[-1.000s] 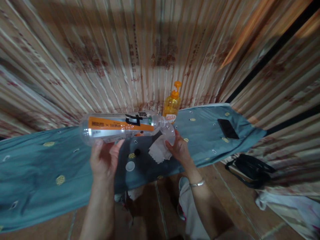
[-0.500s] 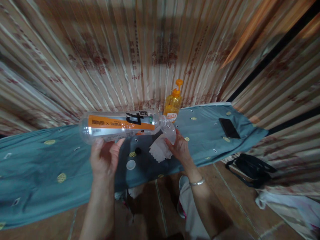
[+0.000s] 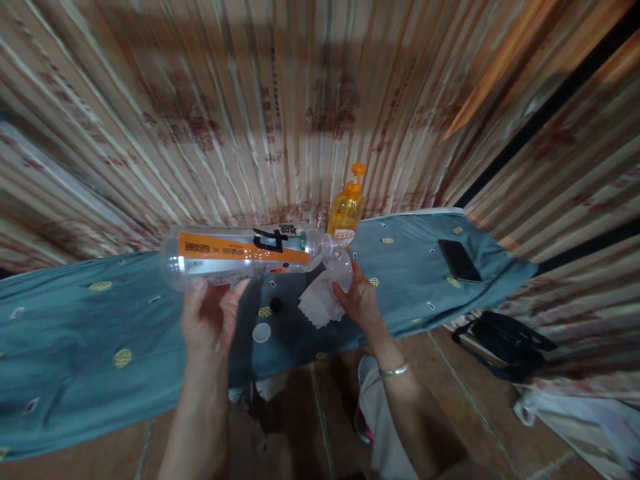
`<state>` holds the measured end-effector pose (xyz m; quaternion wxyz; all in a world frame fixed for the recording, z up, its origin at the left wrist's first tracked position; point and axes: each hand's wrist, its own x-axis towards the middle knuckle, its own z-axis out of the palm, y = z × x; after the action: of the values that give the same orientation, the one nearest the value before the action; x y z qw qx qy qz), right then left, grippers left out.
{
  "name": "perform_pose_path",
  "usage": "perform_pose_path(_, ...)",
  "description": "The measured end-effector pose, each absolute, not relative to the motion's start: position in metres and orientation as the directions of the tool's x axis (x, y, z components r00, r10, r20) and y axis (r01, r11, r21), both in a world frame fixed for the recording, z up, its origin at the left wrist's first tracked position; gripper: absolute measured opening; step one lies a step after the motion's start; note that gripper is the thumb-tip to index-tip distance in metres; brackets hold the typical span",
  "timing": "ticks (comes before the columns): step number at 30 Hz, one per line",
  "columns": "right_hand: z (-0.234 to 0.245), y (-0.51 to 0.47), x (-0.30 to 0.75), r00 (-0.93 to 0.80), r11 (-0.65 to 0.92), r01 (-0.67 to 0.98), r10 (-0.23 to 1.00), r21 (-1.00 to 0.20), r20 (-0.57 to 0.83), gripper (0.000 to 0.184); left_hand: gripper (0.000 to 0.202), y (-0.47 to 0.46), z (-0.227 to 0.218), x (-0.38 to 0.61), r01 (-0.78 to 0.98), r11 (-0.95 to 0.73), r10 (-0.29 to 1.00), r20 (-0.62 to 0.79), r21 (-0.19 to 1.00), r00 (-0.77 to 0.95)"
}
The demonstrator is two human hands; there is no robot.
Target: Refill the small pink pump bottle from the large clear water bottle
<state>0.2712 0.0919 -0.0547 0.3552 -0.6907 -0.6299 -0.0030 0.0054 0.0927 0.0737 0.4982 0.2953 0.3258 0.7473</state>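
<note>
Clear bottle (image 3: 240, 253) lies sideways above the left hand (image 3: 211, 319), which grips it near the base; right hand (image 3: 361, 300) pinches white sheet (image 3: 320, 299) near the mouth.

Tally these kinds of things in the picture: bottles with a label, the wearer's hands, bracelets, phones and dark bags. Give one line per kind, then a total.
Labelled bottles: 2 (clear bottle, yellow pump bottle)
Hands: 2 (left hand, right hand)
Bracelets: 1 (silver bracelet)
Phones: 1 (dark phone)
Dark bags: 1 (dark bag)
Total: 7
</note>
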Motion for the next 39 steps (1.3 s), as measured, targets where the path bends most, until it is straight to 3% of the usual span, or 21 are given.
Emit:
perform_pose_path(21,-0.0491,0.0904,0.2682,0.222,-0.017,0.879,0.899,-0.477,0.378,0.065,0.039,0.0931,0.0731,0.0023,-0.497,-0.272,0.943,0.125,0.824,-0.308)
perform_pose_path(39,-0.0502,0.0907,0.2674,0.227,-0.013,0.883,0.887,-0.47,0.403,0.067,0.042,0.0909,0.0795,0.009,-0.534,-0.293,0.937,0.126,0.793,-0.327)
